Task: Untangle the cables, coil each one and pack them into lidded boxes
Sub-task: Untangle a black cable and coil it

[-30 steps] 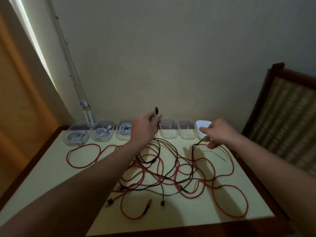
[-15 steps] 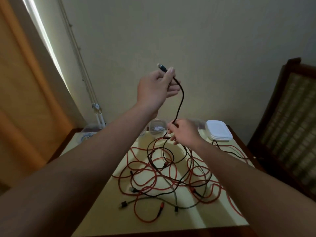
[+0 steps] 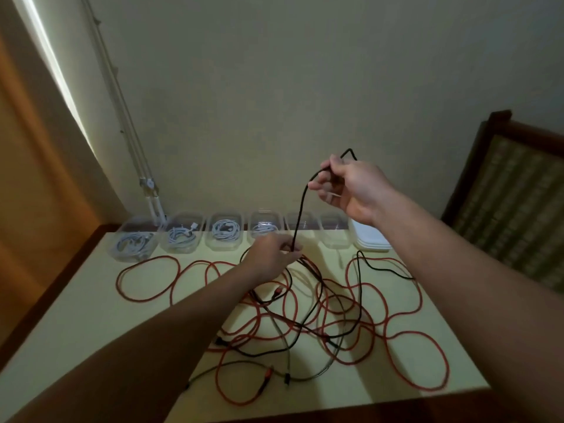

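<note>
Head view: the black cable (image 3: 300,209) has changed hands. Half a second ago the left hand held its end high while the right gripped it lower down. Now the right hand (image 3: 351,187) is the raised one, fingers curled round the cable near its kinked tip. The left hand (image 3: 271,254) has dropped to the bench (image 3: 91,315) and pinches the same cable where it leaves the tangle. The strand between them hangs nearly taut, so I judge the black cable is being drawn out hand over hand, with coiling still to come.

The black cable is thin, matt and limp. The red cable (image 3: 421,346) looks braided and sprawls in wide loops to the bench's right edge. A grey cable (image 3: 320,372) lies near the front edge. Along the far edge stand clear, round-cornered plastic boxes (image 3: 224,233), four holding coiled white leads, and white lids (image 3: 372,242) are stacked at the far right corner.
</note>
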{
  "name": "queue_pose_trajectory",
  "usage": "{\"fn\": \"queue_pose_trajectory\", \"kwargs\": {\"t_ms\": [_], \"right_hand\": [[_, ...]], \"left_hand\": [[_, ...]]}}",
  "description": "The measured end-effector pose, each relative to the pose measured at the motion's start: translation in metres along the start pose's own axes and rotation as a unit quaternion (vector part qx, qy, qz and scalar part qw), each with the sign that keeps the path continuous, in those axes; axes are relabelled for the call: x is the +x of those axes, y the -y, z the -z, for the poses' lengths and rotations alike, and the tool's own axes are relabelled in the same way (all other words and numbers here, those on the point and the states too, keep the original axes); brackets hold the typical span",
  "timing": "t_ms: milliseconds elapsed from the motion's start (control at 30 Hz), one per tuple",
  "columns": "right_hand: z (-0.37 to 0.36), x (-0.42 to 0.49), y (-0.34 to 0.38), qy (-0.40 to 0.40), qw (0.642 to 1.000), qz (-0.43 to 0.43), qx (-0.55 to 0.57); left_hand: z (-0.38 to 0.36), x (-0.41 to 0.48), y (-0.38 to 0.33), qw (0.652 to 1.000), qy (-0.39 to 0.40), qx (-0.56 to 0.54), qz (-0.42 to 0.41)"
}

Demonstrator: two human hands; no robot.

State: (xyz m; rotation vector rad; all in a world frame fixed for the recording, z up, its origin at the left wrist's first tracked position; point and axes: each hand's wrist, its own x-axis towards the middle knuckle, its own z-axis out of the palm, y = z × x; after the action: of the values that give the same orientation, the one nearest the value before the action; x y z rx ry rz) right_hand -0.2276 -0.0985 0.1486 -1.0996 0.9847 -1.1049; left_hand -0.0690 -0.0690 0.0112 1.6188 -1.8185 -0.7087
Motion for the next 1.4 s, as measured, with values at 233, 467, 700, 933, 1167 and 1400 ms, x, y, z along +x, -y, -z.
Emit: {"fn": "queue_pose_trajectory", "kwargs": {"t_ms": [233,467,700,933,1167,1400], "right_hand": [[0.039,0.016,-0.026,-0.143,0.985,-0.035,0.09],[0.018,-0.013,-0.072,0.0,0.947,0.058,-0.315],[-0.011,0.007,-0.097,0.047,0.874,0.176,-0.45],[-0.016,0.013,-0.089,-0.031,0.876,0.211,-0.433],[-0.011,0.024,-0.047,-0.061,0.955,0.151,-0.246],[-0.017,0.023,-0.013,-0.03,0.986,0.115,-0.116]], "left_hand": [[0.014,0.021,-0.007,0.993,-0.122,0.001,0.006],[0.069,0.038,-0.06,0.976,-0.194,-0.096,-0.013],[0.1,0.047,-0.099,0.927,-0.213,-0.31,-0.005],[0.095,0.044,-0.084,0.926,-0.19,-0.326,0.002],[0.041,0.017,-0.036,0.984,-0.085,-0.158,0.018],[0.016,0.029,-0.023,0.994,-0.104,-0.004,-0.031]]}}
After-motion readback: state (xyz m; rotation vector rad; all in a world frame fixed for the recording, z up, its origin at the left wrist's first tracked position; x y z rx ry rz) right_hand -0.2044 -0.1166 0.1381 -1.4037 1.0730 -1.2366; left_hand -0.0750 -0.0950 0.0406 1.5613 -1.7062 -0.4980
